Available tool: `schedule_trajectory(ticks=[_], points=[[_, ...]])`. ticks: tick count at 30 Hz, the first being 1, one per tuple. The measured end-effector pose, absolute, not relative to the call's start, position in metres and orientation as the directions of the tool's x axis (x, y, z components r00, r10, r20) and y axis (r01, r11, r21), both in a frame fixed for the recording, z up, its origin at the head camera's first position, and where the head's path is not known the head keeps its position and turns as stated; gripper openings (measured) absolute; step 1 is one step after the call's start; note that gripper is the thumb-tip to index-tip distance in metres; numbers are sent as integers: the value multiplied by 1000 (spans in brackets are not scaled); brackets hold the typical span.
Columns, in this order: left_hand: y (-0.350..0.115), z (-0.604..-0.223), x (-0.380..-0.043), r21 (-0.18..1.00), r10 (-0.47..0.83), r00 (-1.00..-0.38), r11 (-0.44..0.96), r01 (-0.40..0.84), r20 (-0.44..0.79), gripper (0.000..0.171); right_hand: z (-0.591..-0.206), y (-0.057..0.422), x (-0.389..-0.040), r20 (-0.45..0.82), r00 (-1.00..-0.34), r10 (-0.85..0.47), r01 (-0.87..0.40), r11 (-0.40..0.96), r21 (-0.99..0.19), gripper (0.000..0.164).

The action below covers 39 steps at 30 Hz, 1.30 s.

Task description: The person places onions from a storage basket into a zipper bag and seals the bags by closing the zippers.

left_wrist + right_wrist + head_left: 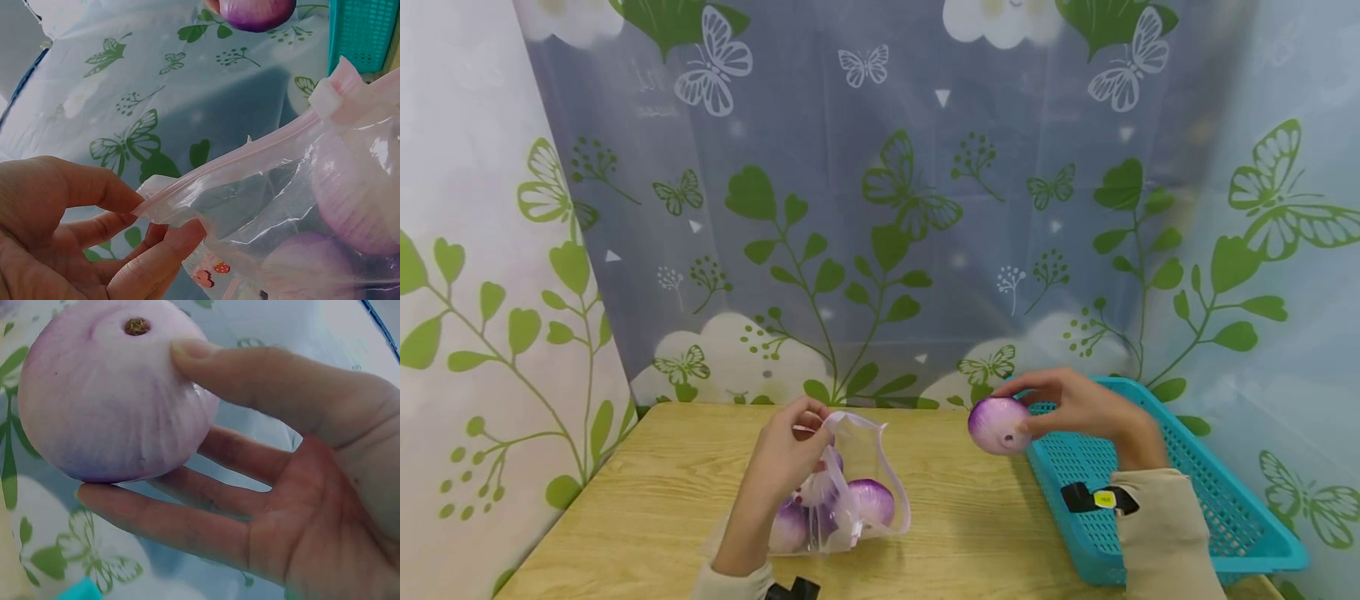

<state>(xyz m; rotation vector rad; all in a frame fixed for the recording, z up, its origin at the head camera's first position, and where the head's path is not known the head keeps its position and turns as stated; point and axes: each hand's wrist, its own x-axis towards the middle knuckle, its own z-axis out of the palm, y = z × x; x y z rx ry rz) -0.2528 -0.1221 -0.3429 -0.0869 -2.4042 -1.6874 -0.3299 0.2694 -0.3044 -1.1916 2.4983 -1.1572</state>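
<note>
In the head view my right hand [1067,408] grips a purple-and-white onion [988,427] in the air, over the left rim of the teal basket. The right wrist view shows the thumb on one side of this onion [112,400], beside its brown root spot, and the fingers on the other. My left hand [793,446] pinches the rim of a clear zip bag [895,500] with a pink edge. Several more onions [871,502] lie inside the bag. Up close, the left thumb and fingers [119,200] hold a corner of the bag's pink zip strip [250,150].
The teal perforated basket [1225,525] stands on the right of the wooden table [625,500]. A printed curtain [925,292] with leaves and butterflies hangs behind the table and along both sides. A black wrist strap [1078,497] sits on the right sleeve.
</note>
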Motion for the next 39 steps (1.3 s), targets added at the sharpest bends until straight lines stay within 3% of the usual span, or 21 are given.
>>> schedule_trajectory(ticks=[21, 39], points=[[-122, -341, -252, 919, -63, -976, 353, 175, 210, 8, -325, 154, -315, 252, -566, -785, -630, 214, -747, 44], [-120, -341, -248, 917, -47, -975, 352, 188, 218, 7, -360, 114, -295, 433, -615, -659, -729, 267, -630, 42]])
